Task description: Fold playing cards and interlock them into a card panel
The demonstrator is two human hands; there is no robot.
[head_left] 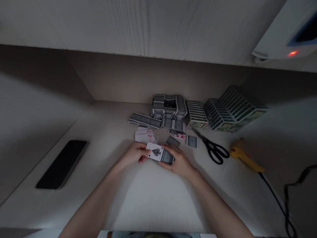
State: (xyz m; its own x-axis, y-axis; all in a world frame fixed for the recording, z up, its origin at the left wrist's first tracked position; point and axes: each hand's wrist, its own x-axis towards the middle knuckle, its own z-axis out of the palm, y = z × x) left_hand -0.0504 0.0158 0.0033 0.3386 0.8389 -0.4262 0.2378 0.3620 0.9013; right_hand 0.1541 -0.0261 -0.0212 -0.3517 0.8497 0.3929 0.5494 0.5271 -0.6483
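Well left of the scissors (213, 149) lies a phone (61, 163). Nearer them, the left hand (133, 156) pinches an ace of spades (155, 152) between thumb and fingers; the right hand (180, 164) curls closed around a pack of cards (167, 157) touching it

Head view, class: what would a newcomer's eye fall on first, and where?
The left hand and right hand meet at centre: the left pinches a face-up ace of spades, the right grips a small deck. Behind them sits a heap of cards; black scissors and a yellow glue gun lie right, a dark phone far left.
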